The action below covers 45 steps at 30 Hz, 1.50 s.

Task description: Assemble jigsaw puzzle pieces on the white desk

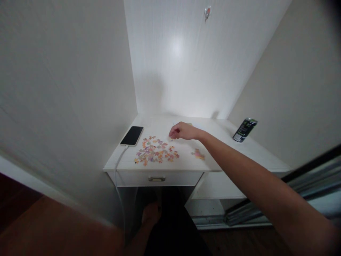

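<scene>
Reaching across from the lower right of the frame, the person's right hand (183,131) rests at the middle of the white tabletop (226,149), just above the spread of puzzle pieces (156,153). Its fingers (172,134) are drawn together and curled downward, tips close to the surface; they seem to pinch something small, perhaps a single piece, though the view is too blurred to tell for certain.

The loose pieces, orange, pink and pale purple, lie scattered in a flat patch left of centre, near the front edge of the tabletop. A smaller clump of joined pieces (198,154) sits apart to the right of them, just under the forearm.

A dark phone (132,135) lies face up at the left edge, beside the scatter, with a white cable (118,161) running from its near end over the edge. A dark drink can (244,129) stands at the right of the frame, well apart from the hand. Below the front edge, a drawer with a metal handle (156,179) shows. A bare foot (151,213) appears on the floor beneath. The left hand is out of view.
</scene>
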### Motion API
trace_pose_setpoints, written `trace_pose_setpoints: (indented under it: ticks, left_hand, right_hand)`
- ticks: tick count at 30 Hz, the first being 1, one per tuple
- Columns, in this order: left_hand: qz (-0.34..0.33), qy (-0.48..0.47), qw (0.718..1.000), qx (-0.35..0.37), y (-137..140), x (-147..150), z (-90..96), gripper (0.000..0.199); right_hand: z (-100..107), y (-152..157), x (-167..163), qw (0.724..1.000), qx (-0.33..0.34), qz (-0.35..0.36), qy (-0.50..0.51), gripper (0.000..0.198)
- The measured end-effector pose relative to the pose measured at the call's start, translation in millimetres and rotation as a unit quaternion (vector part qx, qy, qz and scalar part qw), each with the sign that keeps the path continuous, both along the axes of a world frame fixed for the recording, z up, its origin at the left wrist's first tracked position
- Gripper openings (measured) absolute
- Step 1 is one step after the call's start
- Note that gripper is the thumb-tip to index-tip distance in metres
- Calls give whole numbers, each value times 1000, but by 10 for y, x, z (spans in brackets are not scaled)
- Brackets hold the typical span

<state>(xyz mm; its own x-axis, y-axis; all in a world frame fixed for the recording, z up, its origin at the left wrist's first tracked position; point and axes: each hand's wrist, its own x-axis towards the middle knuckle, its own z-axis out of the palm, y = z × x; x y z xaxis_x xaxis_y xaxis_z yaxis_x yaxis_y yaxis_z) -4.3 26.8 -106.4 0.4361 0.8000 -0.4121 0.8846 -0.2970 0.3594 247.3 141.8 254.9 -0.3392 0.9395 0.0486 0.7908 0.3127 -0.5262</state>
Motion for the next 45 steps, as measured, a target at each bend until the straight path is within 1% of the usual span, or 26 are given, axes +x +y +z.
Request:
trace_pose_setpoints:
  ticks: [2,5,7,9,12,14,19,22,25,27,29,31,40,45]
  left_hand:
    - [4,4,1000,-3,15,-11,-34,32]
    - [1,10,1000,-6,40,-24,-79,32]
    - [-4,15,1000,0,55,-26,-92,32]
    - [-9,24,1000,4,66,-19,-97,33]
    - [-17,37,999,4,75,-5,-102,35]
    - [-18,40,999,5,74,3,-108,35]
    - [-20,41,999,7,52,10,-105,35]
    - [-16,49,999,11,44,14,-103,35]
    - [-18,57,998,15,49,22,-106,36]
    - [-22,62,998,12,56,27,-102,35]
    - [-25,66,997,9,59,30,-91,34]
    - [-26,68,997,5,60,31,-81,34]
    - [-37,66,997,7,62,66,-109,36]
    - [-51,62,997,7,43,85,0,39]
  right_hand:
    - [-24,-349,330,999,-14,-25,30,18]
    - [-175,-855,669,994,-29,-68,77,20]
    - [-312,-1084,764,990,-26,-100,100,24]
    - [-441,-1203,778,985,-13,-132,113,26]
    - [-580,-1232,722,978,14,-171,115,26]
    - [-633,-1211,673,977,29,-181,111,23]
    - [-674,-1198,583,979,70,-166,98,21]
    - [-697,-1235,570,976,116,-162,89,24]
    - [-756,-1281,582,969,181,-159,46,25]
    - [-804,-1302,592,967,202,-153,-2,28]
    - [-842,-1309,597,968,201,-145,-36,28]
    - [-861,-1303,597,969,200,-138,-46,24]
    - [-835,-1299,578,966,221,-135,-15,16]
    - [-868,-1311,586,963,225,-147,-11,14]
